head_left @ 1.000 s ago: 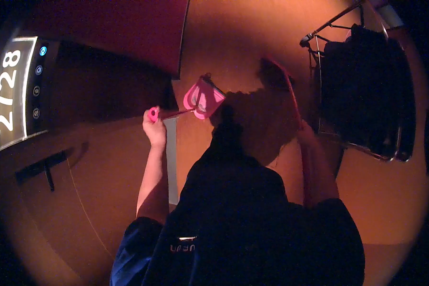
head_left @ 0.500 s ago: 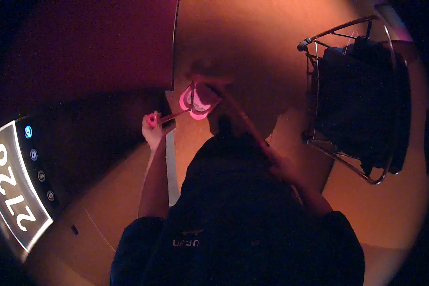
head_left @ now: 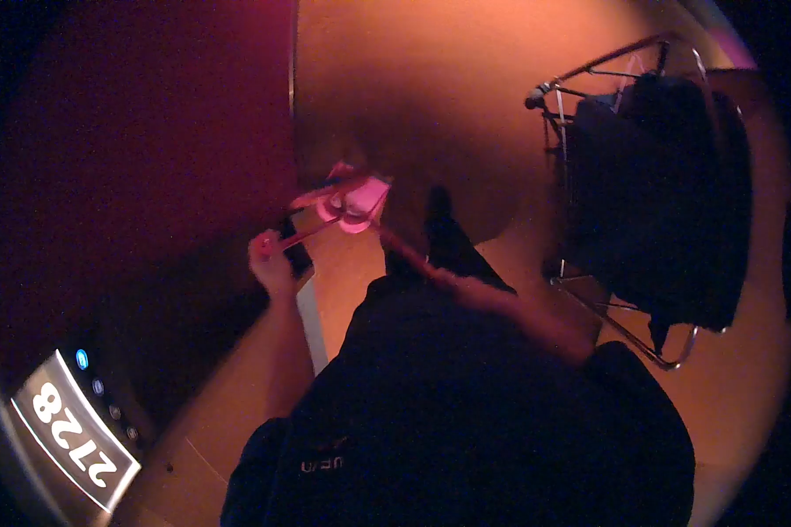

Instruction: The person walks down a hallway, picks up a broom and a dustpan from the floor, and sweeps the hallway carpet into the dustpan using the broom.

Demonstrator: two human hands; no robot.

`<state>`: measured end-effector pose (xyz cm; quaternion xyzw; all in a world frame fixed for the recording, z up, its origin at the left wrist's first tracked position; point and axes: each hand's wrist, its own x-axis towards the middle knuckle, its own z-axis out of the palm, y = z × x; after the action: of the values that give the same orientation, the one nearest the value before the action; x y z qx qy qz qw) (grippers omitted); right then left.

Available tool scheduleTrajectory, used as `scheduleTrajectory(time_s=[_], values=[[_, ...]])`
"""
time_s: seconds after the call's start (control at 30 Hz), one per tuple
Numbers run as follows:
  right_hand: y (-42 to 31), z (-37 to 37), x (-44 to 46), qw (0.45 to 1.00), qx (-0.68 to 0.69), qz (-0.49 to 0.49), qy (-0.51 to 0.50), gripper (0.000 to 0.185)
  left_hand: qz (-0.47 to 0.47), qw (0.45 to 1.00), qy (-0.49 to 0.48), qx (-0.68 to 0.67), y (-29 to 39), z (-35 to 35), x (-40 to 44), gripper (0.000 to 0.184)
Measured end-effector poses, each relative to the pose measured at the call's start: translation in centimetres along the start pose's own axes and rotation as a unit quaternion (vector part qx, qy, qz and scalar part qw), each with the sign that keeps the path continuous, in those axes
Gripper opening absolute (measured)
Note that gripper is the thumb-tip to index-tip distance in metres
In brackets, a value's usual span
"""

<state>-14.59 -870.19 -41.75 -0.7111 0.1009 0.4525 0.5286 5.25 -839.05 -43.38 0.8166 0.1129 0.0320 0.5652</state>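
Observation:
My left hand (head_left: 272, 265) is closed round the end of a thin handle that leads to a pink dustpan (head_left: 371, 193) low near the floor. In my right hand (head_left: 468, 292) is the stick of a broom (head_left: 404, 250), slanting up and left toward the dustpan. The broom's head, smeared by motion, lies across the dustpan's opening; I cannot tell whether the two touch. Dim reddish light hides the fine detail of both hands.
A metal-framed rack or chair draped with dark cloth (head_left: 659, 202) stands at the right. A large dark red panel or surface (head_left: 176, 105) fills the left. Below it glows a screen (head_left: 75, 439) reading 2728. My foot (head_left: 439, 202) is on the orange-lit floor (head_left: 466, 53).
The broom's head has swung left over the dustpan, and my right hand has moved left and slightly up. My left hand and the dustpan sit slightly lower and left as the view shifts.

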Motion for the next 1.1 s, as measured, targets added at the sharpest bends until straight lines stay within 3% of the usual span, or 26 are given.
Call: scheduleTrajectory(time_s=[0.07, 0.17, 0.23, 0.27, 0.33, 0.37, 0.43, 0.53, 0.6, 0.7, 0.73, 0.8, 0.83, 0.93, 1.0, 1.1], values=[[0.3, -2.2, -1.3, 0.999, 0.022, -0.011, -0.031, 0.056, -0.034, 0.999, 0.001, -0.007, 0.9, 0.8, 0.8, 0.011], [-1.4, -10.2, -2.7, 0.997, -0.051, 0.048, 0.033, 0.057, -0.014, 0.999, 0.006, -0.033, 3.2, 2.8, 2.0, 0.014], [-1.7, -16.6, -1.8, 0.989, 0.01, 0.075, 0.13, 0.062, -0.075, 0.995, 0.03, 0.054, 4.1, 3.4, 2.8, 0.015], [-1.5, -19.5, -0.9, 0.98, 0.04, 0.085, 0.175, 0.065, -0.071, 0.995, 0.041, 0.059, 4.4, 3.9, 3.0, 0.015], [-0.3, -20.4, 2.8, 0.962, -0.03, 0.039, 0.27, 0.063, -0.011, 0.998, 0.03, 0.06, 3.5, 3.0, 2.3, 0.018], [-1.0, -20.4, 4.0, 0.963, -0.03, 0.031, 0.267, 0.063, -0.007, 0.997, 0.038, 0.063, 4.0, 3.5, 2.0, 0.018], [-2.6, -22.2, 5.3, 0.957, -0.101, 0.178, 0.206, 0.065, -0.061, 0.995, 0.074, 0.019, 6.4, 6.4, 1.9, 0.019], [-2.6, -17.9, 7.0, 0.979, -0.157, 0.098, 0.082, 0.07, -0.005, 0.994, 0.075, 0.08, 4.3, 8.1, 3.4, 0.019], [-4.9, -13.9, 4.6, 0.986, -0.159, 0.048, 0.002, 0.071, -0.024, 0.995, 0.085, 0.047, 3.0, 8.3, 4.5, 0.018], [-0.4, -8.3, 5.5, 0.991, 0.001, -0.037, -0.126, 0.063, -0.06, 0.991, 0.122, -0.017, 4.7, 8.5, 5.7, 0.018], [-2.3, -9.6, 4.3, 0.991, -0.003, -0.039, -0.125, 0.063, -0.081, 0.983, 0.153, -0.055, 5.3, 7.9, 6.2, 0.018], [-5.7, -13.5, 0.3, 0.989, -0.093, 0.072, -0.084, 0.059, -0.081, 0.984, 0.158, -0.013, 4.5, 6.3, 6.6, 0.019], [-4.3, -14.5, 0.8, 0.995, -0.096, 0.027, -0.023, 0.06, -0.083, 0.984, 0.158, 0.026, 4.3, 5.8, 7.6, 0.019], [-1.3, -18.9, 2.1, 0.967, -0.104, -0.114, 0.201, 0.06, -0.044, 0.991, 0.128, -0.021, 4.4, 5.0, 8.7, 0.019], [-4.5, -23.6, 2.1, 0.971, 0.113, 0.132, 0.166, 0.06, -0.061, 0.988, 0.14, 0.01, 5.5, 5.7, 9.3, 0.019], [-1.7, -28.9, 7.5, 0.943, 0.186, 0.056, 0.271, 0.064, -0.074, 0.986, 0.145, 0.042, 7.7, 7.9, 11.9, 0.019]])
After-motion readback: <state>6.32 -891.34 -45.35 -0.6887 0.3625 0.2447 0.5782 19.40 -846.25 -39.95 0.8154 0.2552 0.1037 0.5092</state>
